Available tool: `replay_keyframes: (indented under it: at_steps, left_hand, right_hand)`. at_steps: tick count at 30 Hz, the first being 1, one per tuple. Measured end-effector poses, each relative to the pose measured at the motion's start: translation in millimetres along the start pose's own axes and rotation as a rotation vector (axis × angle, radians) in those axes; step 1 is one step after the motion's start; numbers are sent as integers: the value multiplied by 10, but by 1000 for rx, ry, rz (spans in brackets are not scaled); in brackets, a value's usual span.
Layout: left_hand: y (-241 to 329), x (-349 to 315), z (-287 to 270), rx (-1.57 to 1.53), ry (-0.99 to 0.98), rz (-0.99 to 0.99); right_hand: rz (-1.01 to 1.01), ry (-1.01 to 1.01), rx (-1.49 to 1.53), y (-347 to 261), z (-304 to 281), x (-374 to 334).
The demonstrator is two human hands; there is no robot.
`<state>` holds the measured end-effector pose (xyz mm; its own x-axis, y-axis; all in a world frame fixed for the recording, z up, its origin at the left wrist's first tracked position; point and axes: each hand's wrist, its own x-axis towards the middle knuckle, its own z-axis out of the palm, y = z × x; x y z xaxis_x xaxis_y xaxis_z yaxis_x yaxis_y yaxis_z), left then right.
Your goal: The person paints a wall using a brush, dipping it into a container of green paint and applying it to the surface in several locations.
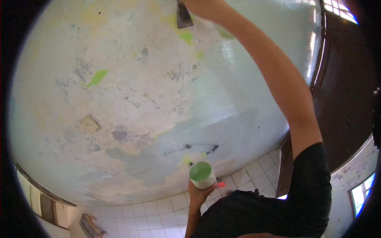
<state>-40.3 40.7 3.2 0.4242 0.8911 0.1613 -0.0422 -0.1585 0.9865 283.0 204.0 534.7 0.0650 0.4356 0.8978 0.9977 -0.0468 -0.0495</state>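
Note:
My right arm reaches up across the wall, and my right hand (204, 7) is closed at the top edge, partly cut off by it. From it a flat paintbrush (184, 16) with dark, flared bristles points down against the wall; its handle is hidden. Low in the middle, my left hand (201, 193) wraps round a pale cup (204, 182) from below. Green paint (200, 171) shows inside the cup. The wall (151, 79) is patchy white, yellow and grey with bright green spots, and glossy pale green on the right side.
A square switch plate (90, 123) sits on the wall at left. White tiles (166, 206) line the bottom. A dark door (343, 79) stands at right, with a bright window (363, 194) beyond. A brownish object (92, 226) lies at lower left, near a window frame (43, 198).

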Motion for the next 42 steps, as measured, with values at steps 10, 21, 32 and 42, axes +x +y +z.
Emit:
replay_keyframes:
  at_steps: [10, 21, 32, 42]
  left_hand:
    - [7, -208, -189, 20, 99, -12]
    - [182, -352, -278, 25, 13, -6]
    - [48, -307, -354, -46, -50, -81]
    - [270, -240, -526, 76, -131, -114]
  right_hand:
    - [101, 36, 20, -305, -100, 402]
    - [12, 177, -79, -167, -257, 396]
    - [-312, -121, -518, 252, -420, -108]
    - [531, -462, 533, -734, -828, -3035]
